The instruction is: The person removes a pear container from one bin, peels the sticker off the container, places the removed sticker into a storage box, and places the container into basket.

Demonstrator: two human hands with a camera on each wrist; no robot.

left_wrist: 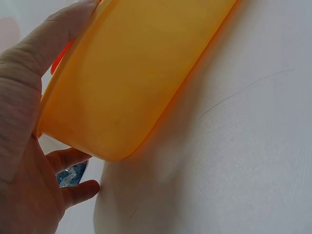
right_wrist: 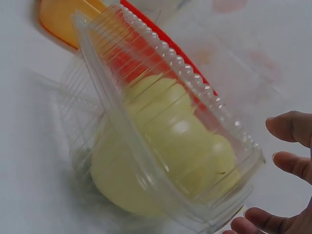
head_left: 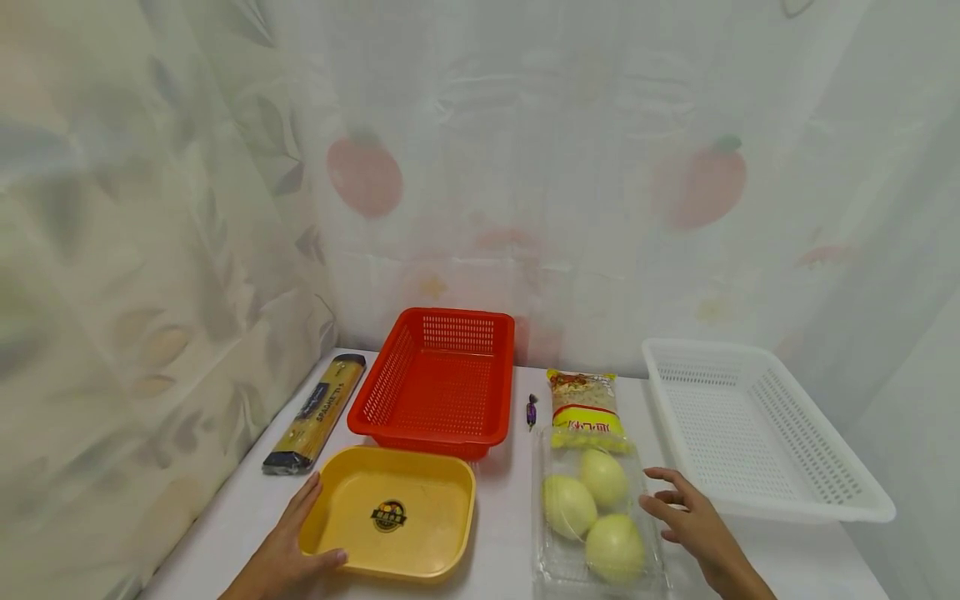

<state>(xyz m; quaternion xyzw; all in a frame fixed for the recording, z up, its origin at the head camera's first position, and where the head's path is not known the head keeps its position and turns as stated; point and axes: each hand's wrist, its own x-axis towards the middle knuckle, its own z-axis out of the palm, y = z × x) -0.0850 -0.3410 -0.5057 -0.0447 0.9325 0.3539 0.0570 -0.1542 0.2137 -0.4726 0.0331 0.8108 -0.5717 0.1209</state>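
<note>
A yellow plastic tray with a round label on its floor sits at the front centre-left. My left hand holds its near-left corner, the thumb over the near rim and the fingers along the left side. In the left wrist view the thumb lies against the rim of the tray, while two lower fingers stick out past its corner. A clear plastic clamshell box with three pale green-yellow round fruits lies to the right. Beside its right edge, my right hand has spread, slightly bent fingers and holds nothing.
Behind the tray stands a red basket, with a spaghetti pack to its left. A small purple-wrapped sweet and a yellow-labelled food bag lie behind the clamshell. A white basket is at the right; curtains rise behind.
</note>
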